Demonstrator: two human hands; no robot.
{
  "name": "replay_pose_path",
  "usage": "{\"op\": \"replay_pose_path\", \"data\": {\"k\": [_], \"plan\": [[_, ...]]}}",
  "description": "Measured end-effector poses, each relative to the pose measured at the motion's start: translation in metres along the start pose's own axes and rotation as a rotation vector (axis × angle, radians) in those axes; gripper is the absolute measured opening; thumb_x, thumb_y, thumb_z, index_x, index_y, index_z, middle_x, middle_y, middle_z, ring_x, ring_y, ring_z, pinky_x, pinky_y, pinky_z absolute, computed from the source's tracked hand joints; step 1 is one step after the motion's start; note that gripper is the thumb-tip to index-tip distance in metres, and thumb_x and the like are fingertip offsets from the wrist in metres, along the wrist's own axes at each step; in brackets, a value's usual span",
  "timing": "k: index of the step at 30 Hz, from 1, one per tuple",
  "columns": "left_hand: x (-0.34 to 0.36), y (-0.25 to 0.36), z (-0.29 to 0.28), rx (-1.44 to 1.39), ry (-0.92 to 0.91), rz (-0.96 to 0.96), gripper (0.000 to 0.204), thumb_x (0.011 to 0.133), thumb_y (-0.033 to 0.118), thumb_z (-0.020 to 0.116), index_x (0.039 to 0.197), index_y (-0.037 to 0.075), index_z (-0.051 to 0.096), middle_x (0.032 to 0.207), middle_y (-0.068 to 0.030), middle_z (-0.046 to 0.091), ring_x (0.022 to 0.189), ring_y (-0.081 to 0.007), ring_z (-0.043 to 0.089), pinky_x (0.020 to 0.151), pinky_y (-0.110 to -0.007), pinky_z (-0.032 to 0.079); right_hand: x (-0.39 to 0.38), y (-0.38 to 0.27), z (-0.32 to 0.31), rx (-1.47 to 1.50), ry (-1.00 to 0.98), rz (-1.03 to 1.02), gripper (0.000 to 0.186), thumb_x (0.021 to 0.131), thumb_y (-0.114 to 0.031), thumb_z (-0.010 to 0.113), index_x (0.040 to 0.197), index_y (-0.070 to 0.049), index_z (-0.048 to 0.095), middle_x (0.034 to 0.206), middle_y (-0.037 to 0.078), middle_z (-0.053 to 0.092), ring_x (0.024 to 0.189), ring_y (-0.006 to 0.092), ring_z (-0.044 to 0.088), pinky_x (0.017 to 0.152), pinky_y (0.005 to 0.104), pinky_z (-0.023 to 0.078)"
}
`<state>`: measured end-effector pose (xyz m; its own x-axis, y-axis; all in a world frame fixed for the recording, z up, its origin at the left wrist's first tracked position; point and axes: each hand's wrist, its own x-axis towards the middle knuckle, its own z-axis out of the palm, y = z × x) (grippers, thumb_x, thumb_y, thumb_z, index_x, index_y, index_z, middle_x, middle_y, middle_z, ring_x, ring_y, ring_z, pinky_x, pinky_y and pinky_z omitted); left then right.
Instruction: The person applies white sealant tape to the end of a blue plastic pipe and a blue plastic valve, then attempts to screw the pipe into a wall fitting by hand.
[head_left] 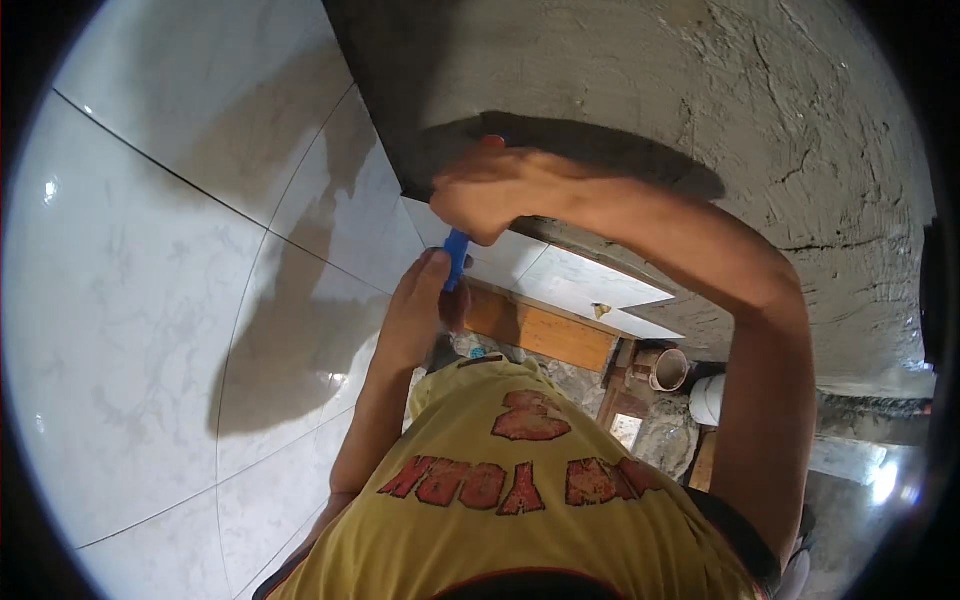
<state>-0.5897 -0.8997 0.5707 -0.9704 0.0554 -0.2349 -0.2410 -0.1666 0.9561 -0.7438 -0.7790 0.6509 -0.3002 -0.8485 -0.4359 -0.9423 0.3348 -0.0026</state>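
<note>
A long blue tool (456, 258), its kind unclear, runs between my two hands in the corner where the walls meet. My right hand (478, 200) is closed round its upper part, and a small orange-red end shows just above the knuckles. Lower down, my left hand (422, 295) grips the blue part with the thumb pressed along it; some of its fingers are hidden behind. White marbled wall tiles (130, 270) stand close to my left hand. Rough grey cement (640, 90) covers the wall behind my right hand and forearm.
Low on the cement wall runs a row of white tiles (575, 280). Below it lies an orange-brown board (550, 333). To the right stand a dirty bucket (668, 370) and a white bucket (706, 400), beside rubble on the floor.
</note>
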Motion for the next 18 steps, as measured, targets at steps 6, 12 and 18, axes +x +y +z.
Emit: {"op": "replay_pose_path", "data": {"k": [6, 12, 18], "plan": [[0.010, -0.007, -0.003, -0.102, -0.033, -0.097, 0.045, 0.103, 0.049, 0.043, 0.099, 0.006, 0.056, 0.062, 0.0016, 0.042, 0.046, -0.0100, 0.041, 0.044, -0.027, 0.031, 0.009, 0.015, 0.026, 0.062, 0.271, -0.127, 0.012, 0.063, -0.013, 0.074, 0.074, -0.008, 0.073, 0.067, 0.013, 0.067, 0.068, 0.0322, 0.070, 0.061, 0.0427, 0.054], [0.016, -0.015, -0.004, -0.533, -0.181, -0.249, 0.041, 0.103, 0.050, 0.044, 0.094, 0.010, 0.053, 0.062, 0.0043, 0.038, 0.042, -0.0087, 0.031, 0.043, -0.027, 0.027, 0.018, 0.025, 0.050, 0.099, 0.313, -0.106, 0.011, 0.068, -0.020, 0.073, 0.077, -0.013, 0.070, 0.069, 0.009, 0.066, 0.066, 0.0298, 0.068, 0.059, 0.0435, 0.052], [0.018, -0.027, -0.007, -0.785, -0.376, -0.219, 0.044, 0.104, 0.053, 0.043, 0.105, 0.010, 0.054, 0.066, 0.0014, 0.043, 0.043, -0.0102, 0.036, 0.044, -0.028, 0.033, 0.023, 0.032, 0.079, 0.056, 0.620, -0.211, 0.012, 0.072, -0.024, 0.073, 0.078, -0.015, 0.067, 0.071, 0.007, 0.066, 0.071, 0.0271, 0.068, 0.060, 0.0427, 0.048]]}}
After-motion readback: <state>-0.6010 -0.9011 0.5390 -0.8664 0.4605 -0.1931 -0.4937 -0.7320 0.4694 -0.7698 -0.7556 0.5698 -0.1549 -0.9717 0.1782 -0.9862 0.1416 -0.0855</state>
